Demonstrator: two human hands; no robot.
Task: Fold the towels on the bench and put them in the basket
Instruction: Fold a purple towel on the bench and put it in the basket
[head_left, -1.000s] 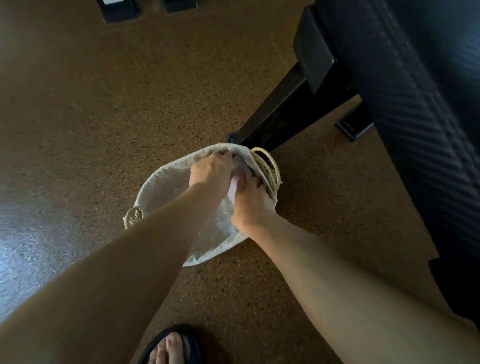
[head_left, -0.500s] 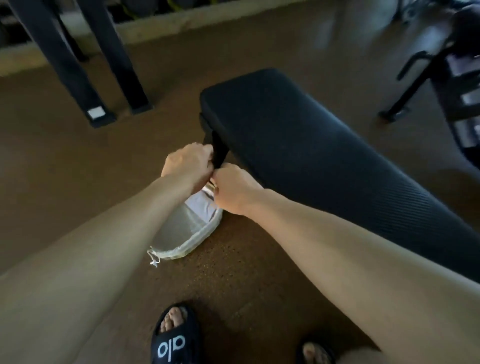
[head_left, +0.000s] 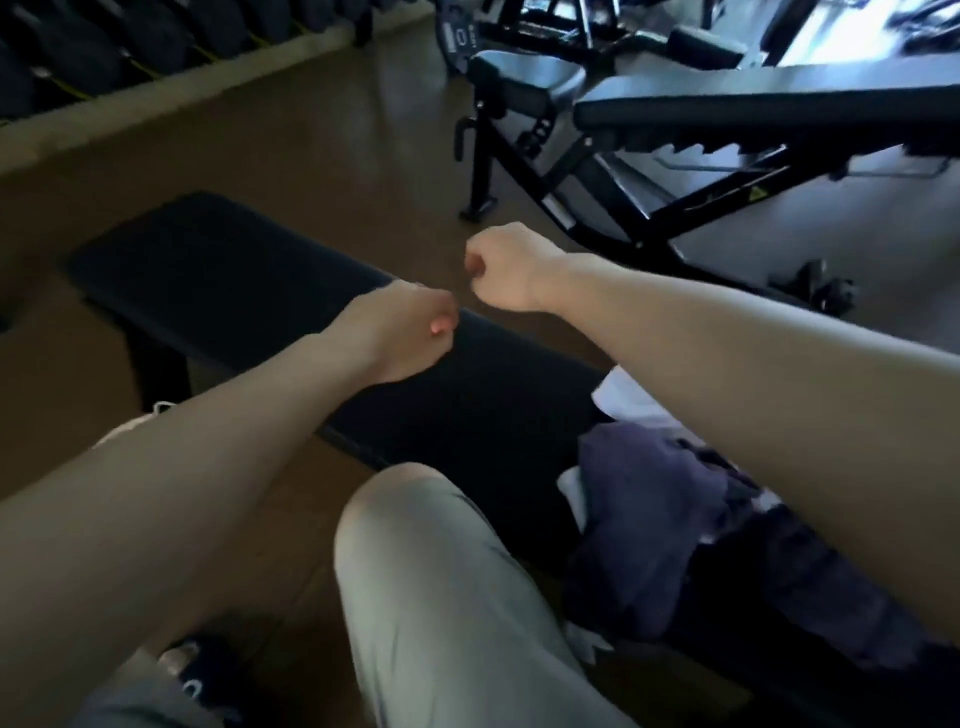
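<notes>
towels heaped unfolded on near right end of bench, partly under right forearm. purple-grey one on top, crumpled, no clean edges; white cloth showing above it and below it; darker fabric further right, too dim to separate. no readable long axis on pile, just a lump spreading roughly along bench length toward lower right.

bench: black padded flat top, long axis running from upper left to lower right, far end pointing up-left toward dumbbell rack. left two thirds of pad bare.

basket on floor on near side of bench, mostly hidden behind left forearm; only a sliver of white rim and cord visible. contents cannot be told.

left hand over middle of bench, fingers curled in loosely, nothing held. right hand just beyond and right of it, over floor past far edge, curled into loose fist, also empty. hands close, not touching.

knee in light trousers bottom centre, sandalled foot bottom left. incline bench upper right, well apart. frame motion-blurred.
</notes>
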